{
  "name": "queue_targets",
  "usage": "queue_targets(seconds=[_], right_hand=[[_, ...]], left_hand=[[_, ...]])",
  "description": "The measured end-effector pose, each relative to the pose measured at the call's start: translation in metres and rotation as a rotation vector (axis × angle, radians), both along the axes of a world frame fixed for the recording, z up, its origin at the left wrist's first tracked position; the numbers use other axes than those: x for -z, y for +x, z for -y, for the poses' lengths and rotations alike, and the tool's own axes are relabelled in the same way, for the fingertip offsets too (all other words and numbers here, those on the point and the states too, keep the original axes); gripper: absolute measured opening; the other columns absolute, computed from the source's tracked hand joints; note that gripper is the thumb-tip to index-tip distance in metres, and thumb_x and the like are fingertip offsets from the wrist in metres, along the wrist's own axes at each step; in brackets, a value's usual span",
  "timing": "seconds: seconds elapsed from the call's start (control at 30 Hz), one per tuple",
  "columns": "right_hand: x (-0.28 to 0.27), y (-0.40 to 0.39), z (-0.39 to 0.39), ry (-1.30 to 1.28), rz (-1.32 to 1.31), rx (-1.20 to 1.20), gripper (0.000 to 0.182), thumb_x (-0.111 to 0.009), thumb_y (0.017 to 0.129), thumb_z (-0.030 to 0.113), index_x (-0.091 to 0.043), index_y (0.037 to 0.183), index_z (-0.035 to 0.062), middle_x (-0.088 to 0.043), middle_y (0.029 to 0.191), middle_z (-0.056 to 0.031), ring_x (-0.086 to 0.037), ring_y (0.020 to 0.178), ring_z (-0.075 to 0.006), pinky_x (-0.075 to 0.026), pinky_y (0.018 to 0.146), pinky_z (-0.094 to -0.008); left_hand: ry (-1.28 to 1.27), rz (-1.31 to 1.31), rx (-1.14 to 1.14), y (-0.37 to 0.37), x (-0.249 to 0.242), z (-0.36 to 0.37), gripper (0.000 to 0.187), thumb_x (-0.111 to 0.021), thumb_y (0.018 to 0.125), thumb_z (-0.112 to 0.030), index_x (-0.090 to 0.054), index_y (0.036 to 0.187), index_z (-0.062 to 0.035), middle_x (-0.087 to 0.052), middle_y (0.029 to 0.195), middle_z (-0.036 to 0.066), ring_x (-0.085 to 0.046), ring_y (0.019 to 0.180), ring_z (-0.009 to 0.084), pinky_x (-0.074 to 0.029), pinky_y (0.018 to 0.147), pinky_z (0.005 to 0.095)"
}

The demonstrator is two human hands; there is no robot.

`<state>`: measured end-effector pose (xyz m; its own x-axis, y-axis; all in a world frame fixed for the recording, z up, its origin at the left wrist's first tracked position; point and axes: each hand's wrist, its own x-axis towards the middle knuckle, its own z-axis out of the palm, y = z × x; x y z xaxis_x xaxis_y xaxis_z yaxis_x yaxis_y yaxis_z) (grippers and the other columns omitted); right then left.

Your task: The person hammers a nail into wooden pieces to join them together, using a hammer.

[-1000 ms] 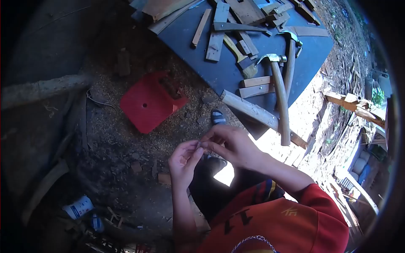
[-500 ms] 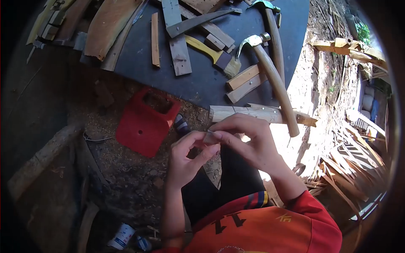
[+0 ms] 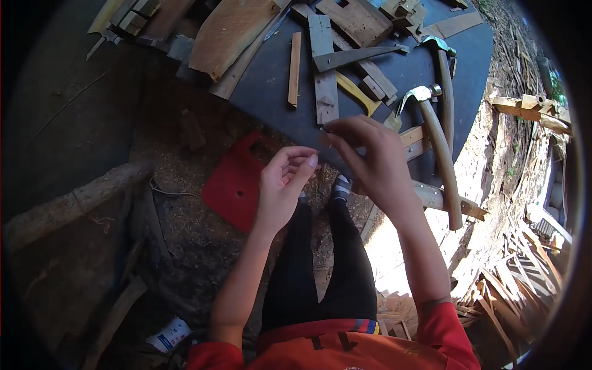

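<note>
My left hand is raised over the ground beside the dark table, its thumb and index tip pressed together on something too small to make out. Higher and to the right, my right hand is at the table's near edge, fingers curled with the thumb near the index finger; whether it holds anything is hidden. The two hands are apart. A grey wooden strip lies just beyond my right hand, with a yellow-handled brush beside it. A claw hammer rests to the right.
A second hammer lies behind the first. Wood pieces are piled at the table's far side. A red plastic seat stands on the ground at left, near a log. Split wood strips lie at lower right.
My hands have moved apart, the right one up toward the table. The small grey piece between them no longer shows. The view has shifted, with more of my legs visible.
</note>
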<state>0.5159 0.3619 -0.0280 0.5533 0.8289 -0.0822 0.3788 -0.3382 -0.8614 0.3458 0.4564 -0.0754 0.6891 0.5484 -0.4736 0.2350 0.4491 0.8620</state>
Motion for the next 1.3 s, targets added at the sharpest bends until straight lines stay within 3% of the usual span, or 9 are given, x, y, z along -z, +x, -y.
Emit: queue_targets(seconds=[0.3,0.37,0.5,0.63,0.77,0.97,1.03,1.07,1.3], right_hand=[[0.041,0.024,-0.13,-0.179,0.517,-0.195,0.018,-0.072,0.093,0.018,-0.075,0.109,0.0084,-0.077,0.099,-0.0143,-0.074,0.09,-0.0366,-0.058,0.08,-0.0456],[0.036,0.041,-0.126,0.031,0.554,-0.094,0.02,-0.071,0.095,0.016,-0.074,0.113,0.0091,-0.079,0.102,-0.0117,-0.075,0.09,-0.0347,-0.059,0.081,-0.0458],[0.019,0.08,-0.077,-0.144,0.812,-0.014,0.028,-0.072,0.091,0.017,-0.073,0.118,0.01,-0.073,0.11,-0.014,-0.07,0.107,-0.0357,-0.057,0.09,-0.0468],[0.051,0.105,-0.064,-0.236,1.052,-0.176,0.035,-0.077,0.093,0.019,-0.068,0.127,0.0156,-0.067,0.125,-0.008,-0.062,0.123,-0.0317,-0.047,0.106,-0.0432],[0.051,0.12,-0.074,-0.172,0.893,-0.443,0.035,-0.072,0.098,0.021,-0.061,0.129,0.0087,-0.068,0.113,-0.0131,-0.066,0.113,-0.0371,-0.044,0.11,-0.0473],[-0.007,0.107,-0.055,0.004,1.003,-0.412,0.036,-0.075,0.096,0.021,-0.06,0.128,0.0137,-0.07,0.113,-0.0085,-0.074,0.096,-0.0302,-0.063,0.079,-0.0404],[-0.024,0.098,-0.046,0.006,1.043,-0.435,0.039,-0.077,0.095,0.024,-0.06,0.129,0.0149,-0.07,0.113,-0.0068,-0.075,0.094,-0.0282,-0.063,0.076,-0.04],[-0.024,0.095,-0.044,0.115,1.071,-0.431,0.034,-0.069,0.101,0.036,-0.056,0.127,0.0179,-0.066,0.099,-0.0043,-0.073,0.083,-0.0248,-0.058,0.061,-0.0367],[-0.042,0.062,-0.014,0.142,1.069,-0.438,0.054,-0.083,0.089,0.036,-0.058,0.129,0.01,-0.068,0.098,-0.0052,-0.072,0.08,-0.0209,-0.055,0.058,-0.0341]], left_hand=[[0.017,-0.103,-0.075,-0.043,0.022,-0.01,0.022,-0.062,0.11,-0.018,-0.069,0.12,0.0007,-0.073,0.1,0.005,-0.067,0.087,0.0072,-0.051,0.079,0.0241],[0.008,-0.101,-0.088,-0.052,0.024,-0.011,0.022,-0.062,0.11,-0.018,-0.069,0.12,0.0003,-0.073,0.099,0.004,-0.067,0.087,0.0073,-0.052,0.079,0.0242],[0.019,-0.096,-0.109,-0.057,0.026,-0.016,0.022,-0.061,0.11,-0.018,-0.069,0.119,-0.0003,-0.072,0.097,0.003,-0.067,0.087,0.0075,-0.052,0.079,0.0245],[0.02,-0.085,-0.1,-0.052,0.022,-0.018,0.022,-0.06,0.11,-0.018,-0.069,0.119,-0.0004,-0.073,0.097,0.004,-0.067,0.087,0.0076,-0.052,0.079,0.0243],[0.074,-0.075,-0.038,-0.042,0.016,-0.016,0.024,-0.059,0.111,-0.02,-0.069,0.121,-0.0007,-0.073,0.101,0.005,-0.067,0.09,0.0088,-0.052,0.081,0.0251],[0.324,-0.058,0.031,-0.015,-0.026,-0.05,0.068,-0.037,0.113,-0.057,-0.057,0.144,-0.0005,-0.062,0.136,0.015,-0.06,0.122,0.0181,-0.049,0.103,0.0374],[0.159,0.014,-0.012,-0.006,-0.042,-0.062,0.073,-0.034,0.112,-0.061,-0.057,0.143,0.0005,-0.064,0.132,0.013,-0.062,0.122,0.0184,-0.048,0.107,0.0394],[0.101,0.052,0.044,-0.001,-0.053,-0.064,0.069,-0.038,0.112,-0.059,-0.059,0.14,0.0004,-0.066,0.126,0.013,-0.064,0.117,0.0177,-0.05,0.104,0.0385],[-0.049,0.088,0.17,0.024,-0.088,-0.035,0.036,-0.07,0.105,-0.038,-0.067,0.106,-0.0019,-0.067,0.079,0.004,-0.066,0.063,0.0091,-0.053,0.06,0.0231]])
